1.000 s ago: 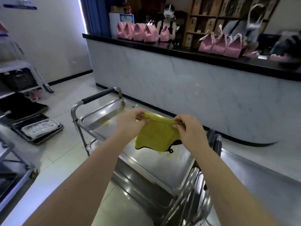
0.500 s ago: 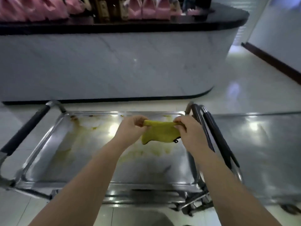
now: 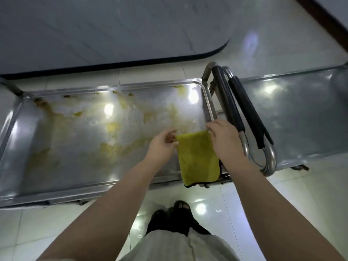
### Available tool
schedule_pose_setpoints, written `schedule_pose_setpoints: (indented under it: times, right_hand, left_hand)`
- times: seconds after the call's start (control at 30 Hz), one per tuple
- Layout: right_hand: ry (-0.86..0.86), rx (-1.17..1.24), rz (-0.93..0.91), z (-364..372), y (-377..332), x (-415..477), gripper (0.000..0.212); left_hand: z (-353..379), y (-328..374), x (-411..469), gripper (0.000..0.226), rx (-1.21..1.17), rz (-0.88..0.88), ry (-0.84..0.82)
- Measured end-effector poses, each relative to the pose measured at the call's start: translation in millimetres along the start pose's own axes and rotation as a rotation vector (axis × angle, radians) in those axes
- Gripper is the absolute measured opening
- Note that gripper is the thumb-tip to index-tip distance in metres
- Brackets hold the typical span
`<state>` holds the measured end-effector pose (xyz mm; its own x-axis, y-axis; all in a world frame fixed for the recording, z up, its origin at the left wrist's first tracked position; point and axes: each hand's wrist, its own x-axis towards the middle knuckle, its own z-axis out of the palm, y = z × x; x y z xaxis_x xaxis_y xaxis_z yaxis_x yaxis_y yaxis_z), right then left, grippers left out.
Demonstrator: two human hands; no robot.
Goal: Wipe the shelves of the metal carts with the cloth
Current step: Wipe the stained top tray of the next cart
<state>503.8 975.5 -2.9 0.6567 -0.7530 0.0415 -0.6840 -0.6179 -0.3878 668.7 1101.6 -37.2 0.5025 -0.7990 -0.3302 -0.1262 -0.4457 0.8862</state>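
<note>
1. The yellow cloth (image 3: 197,159) is being pinched at its upper corners by the left hand (image 3: 162,146) and the right hand (image 3: 224,140).
2. It is being held hanging over the stained cart shelf (image 3: 75,138), at its right end.

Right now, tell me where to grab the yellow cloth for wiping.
Take the yellow cloth by its top edge, from above. It hangs flat from there, the left hand and right hand pinching the two upper corners, while its black-trimmed lower edge dangles free over the near rim of the cart shelf.

Yellow cloth (image 3: 197,159) hanging over stained metal cart shelf (image 3: 79,140).
</note>
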Motion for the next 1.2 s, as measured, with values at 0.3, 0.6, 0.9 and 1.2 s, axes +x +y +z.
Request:
schedule_pose_setpoints:
  times: [0.3,0.6,0.9,1.2]
  right_hand:
    - [-0.409,-0.220,0.142,128.6,28.4,-41.2,0.070]
    - [-0.369,-0.355,0.042,156.9,44.6,-25.3,0.071]
    - [-0.270,-0.310,0.236,177.7,2.3,8.1,0.073]
    - [-0.301,-0.292,-0.078,196.1,-45.5,-4.7,0.072]
  left_hand:
    - [-4.1,-129.5,27.6,0.057,1.029,0.050,0.071]
    - [-11.7,-151.2,38.3,0.056,1.083,0.044,0.157]
    - [-12.1,-152.5,36.4,0.057,1.057,0.053,0.162]
    - [-14.0,-145.5,35.4,0.068,1.038,0.008,0.146]
